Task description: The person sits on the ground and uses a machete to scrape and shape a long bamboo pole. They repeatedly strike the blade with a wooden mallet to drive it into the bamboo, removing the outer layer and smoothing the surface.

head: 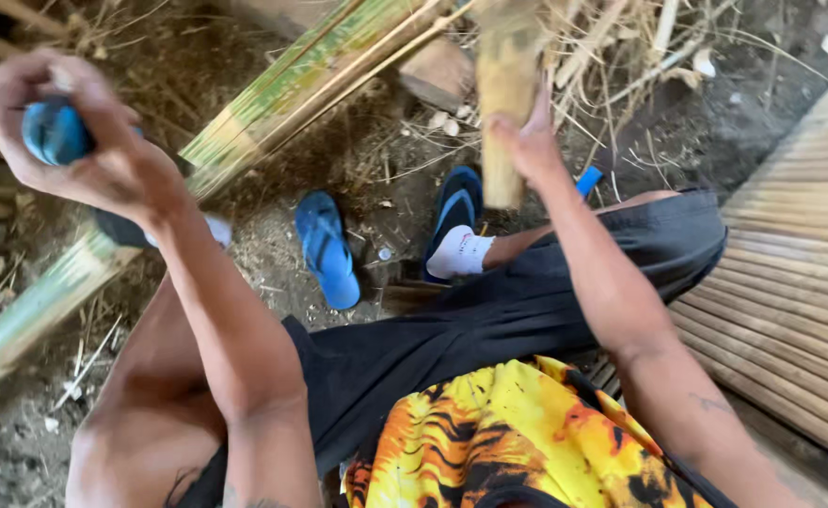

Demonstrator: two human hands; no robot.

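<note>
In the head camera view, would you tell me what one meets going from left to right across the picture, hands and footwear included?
Left hand closed on a blue tool handle → loose blue flip-flop → white-socked foot in a dark flip-flop → right hand against an upright bamboo piece → bamboo slat platform.

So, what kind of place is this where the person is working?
Probably an outdoor, informal bamboo-working spot. The ground is bare dirt strewn with dry splinters, split bamboo strips lie across it, and a slatted bamboo platform is at the right. The right hand steadies a bamboo piece.
</note>
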